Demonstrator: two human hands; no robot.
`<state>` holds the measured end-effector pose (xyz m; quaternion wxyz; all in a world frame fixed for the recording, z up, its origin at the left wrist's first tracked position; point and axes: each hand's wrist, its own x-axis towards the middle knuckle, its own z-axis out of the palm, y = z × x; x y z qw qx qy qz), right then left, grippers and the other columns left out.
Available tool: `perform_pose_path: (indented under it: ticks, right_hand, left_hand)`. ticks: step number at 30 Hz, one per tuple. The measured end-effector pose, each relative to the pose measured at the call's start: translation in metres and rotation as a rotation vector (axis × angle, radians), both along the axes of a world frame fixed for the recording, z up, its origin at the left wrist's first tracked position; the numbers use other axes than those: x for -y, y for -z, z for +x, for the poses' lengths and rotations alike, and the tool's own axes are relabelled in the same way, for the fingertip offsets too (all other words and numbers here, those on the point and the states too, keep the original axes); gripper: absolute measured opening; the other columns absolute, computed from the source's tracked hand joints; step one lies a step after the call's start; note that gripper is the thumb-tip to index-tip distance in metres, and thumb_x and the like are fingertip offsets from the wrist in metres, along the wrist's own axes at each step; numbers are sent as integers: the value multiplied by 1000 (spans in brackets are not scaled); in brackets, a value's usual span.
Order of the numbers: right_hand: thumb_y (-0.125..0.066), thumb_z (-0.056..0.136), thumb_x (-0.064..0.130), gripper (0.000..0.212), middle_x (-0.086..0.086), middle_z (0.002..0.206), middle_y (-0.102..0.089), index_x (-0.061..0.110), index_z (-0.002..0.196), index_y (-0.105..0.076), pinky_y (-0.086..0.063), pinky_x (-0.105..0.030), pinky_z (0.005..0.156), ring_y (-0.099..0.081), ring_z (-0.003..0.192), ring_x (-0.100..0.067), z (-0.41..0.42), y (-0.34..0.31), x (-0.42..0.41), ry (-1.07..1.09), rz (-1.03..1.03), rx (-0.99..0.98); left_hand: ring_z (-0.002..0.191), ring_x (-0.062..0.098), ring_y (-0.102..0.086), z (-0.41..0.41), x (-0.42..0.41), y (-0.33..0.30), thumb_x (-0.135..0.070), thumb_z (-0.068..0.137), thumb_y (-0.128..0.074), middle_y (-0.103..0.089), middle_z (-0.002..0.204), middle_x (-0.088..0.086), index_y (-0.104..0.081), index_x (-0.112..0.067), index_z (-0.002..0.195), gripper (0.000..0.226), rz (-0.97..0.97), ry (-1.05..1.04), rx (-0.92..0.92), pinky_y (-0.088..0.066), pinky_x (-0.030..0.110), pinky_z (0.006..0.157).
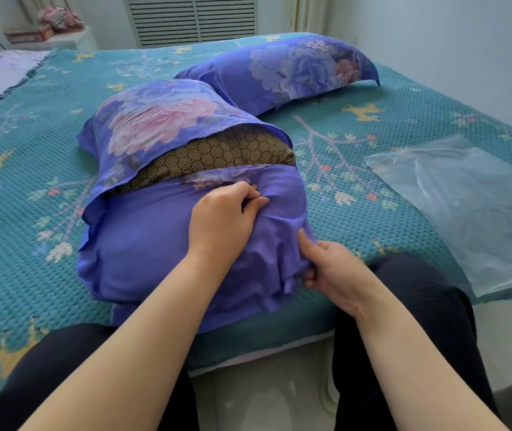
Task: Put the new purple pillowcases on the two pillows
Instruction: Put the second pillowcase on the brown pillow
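Pillow (217,154) nearest me sits on the teal bedspread (24,169) at the bed's near edge, partly inside a purple pillowcase (143,244); I see a band of its dark honeycomb-mesh cover exposed through the case's open slit, between the floral flap on the far side and the plain purple panel on the near side. Left hand (220,222) rests on top of the plain panel, fingers curled and pinching a fold of fabric just below the slit edge. Right hand (326,269) is at the near-right corner of the same case, thumb up against the cloth and fingers curled under the bunched edge, gripping it. Both forearms are bare. Second pillow (295,70) lies farther back toward the right, fully covered in a matching purple floral case, touching or nearly touching the first one; I can't tell which. Clear plastic bag (466,206) lies flat on the bedspread to the right, well apart from both pillows. Dark trouser legs (410,306) show at the bottom of the view against the bed edge.
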<state>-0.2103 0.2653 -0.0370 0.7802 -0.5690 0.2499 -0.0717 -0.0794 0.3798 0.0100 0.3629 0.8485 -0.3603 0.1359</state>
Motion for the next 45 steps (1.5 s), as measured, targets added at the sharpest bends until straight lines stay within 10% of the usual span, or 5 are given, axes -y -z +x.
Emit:
perform_pose_path:
  ticks: [8, 16, 26, 37, 45]
  right_hand:
    - [-42, 99, 14, 42, -5, 79, -71, 13, 68, -71, -54, -23, 80, -67, 80, -12, 20, -41, -5, 283, 240, 572]
    - [-50, 77, 34, 54, -12, 116, -61, 6, 123, -47, -29, -34, 102, -46, 113, -28, 47, -39, -29, -183, -1365, 108]
    - [-58, 72, 55, 64, -7, 125, -56, 12, 118, -45, -31, -36, 96, -45, 120, -24, 67, -56, -29, -409, -1956, -143]
    - [-49, 64, 86, 68, 3, 69, -54, 19, 72, -54, -39, -32, 62, -53, 72, -24, 16, -44, 31, -582, -1607, -663]
    - [-67, 86, 30, 25, 2, 62, -55, 14, 69, -59, -38, -22, 61, -46, 57, -7, 11, -59, 22, 160, -952, 34]
  left_hand:
    - [88, 35, -59, -1, -3, -2, -33, 93, -52, -69, 86, 8, -61, -16, 87, 19, 95, -58, -103, -36, 37, 65]
    - [86, 30, -58, 31, -9, 0, -23, 97, -46, -63, 81, 5, -55, -13, 77, 24, -19, -41, -318, -33, 32, 65]
    - [73, 34, -50, 32, -13, -24, -26, 99, -40, -56, 73, 9, -45, -13, 78, 25, -300, -183, -54, -29, 35, 63]
    - [90, 38, -61, 25, -6, -12, -26, 98, -42, -70, 97, 14, -61, -18, 105, 21, 70, -163, 157, -27, 33, 61]
    - [90, 41, -59, 34, -21, -17, -32, 97, -44, -68, 93, 18, -60, -14, 99, 25, -52, -207, 51, -35, 37, 65]
